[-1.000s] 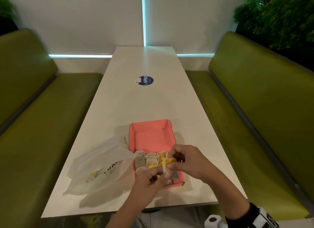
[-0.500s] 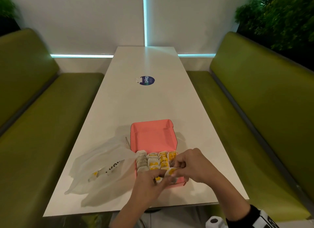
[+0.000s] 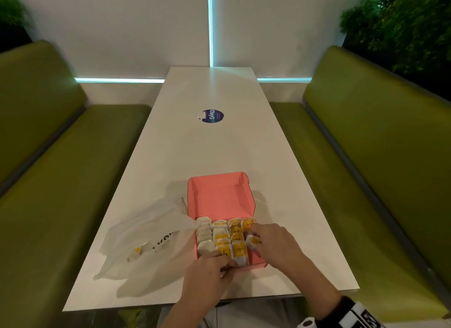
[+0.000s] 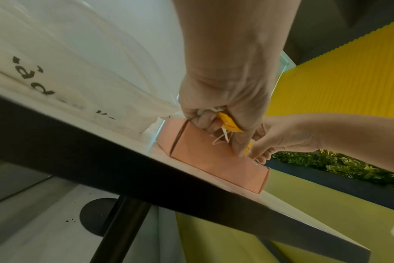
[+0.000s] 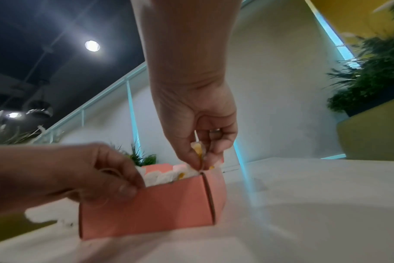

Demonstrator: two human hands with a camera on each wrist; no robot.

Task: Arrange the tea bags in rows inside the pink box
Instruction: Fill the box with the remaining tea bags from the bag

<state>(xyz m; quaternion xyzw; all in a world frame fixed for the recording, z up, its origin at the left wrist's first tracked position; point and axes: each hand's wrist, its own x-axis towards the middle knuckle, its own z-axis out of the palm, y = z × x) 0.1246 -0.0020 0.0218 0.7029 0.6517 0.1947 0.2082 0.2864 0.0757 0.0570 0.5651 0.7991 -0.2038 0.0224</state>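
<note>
Both hands (image 3: 275,239) pinch tea bags (image 3: 252,241) over pink box (image 3: 219,193).

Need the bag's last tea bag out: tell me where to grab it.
Judging from the head view, reach into the plastic bag through its mouth beside the pink box and pinch the tea bag by its upper edge; it lies flat under loose film.

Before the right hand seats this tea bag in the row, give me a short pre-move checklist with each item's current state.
1. Right hand pinches a tea bag: ok.
2. Open slot in the right-hand column of the pink box: ok, pink floor shows there.
3. Left hand steadying the box's near edge: ok; it also grips a yellow tag.
4. Earlier rows upright and aligned: ok.
5. Tag string clear of the slot: cannot tell.
6. More bags left in the plastic bag: ok, one yellow bag shows through.
</note>
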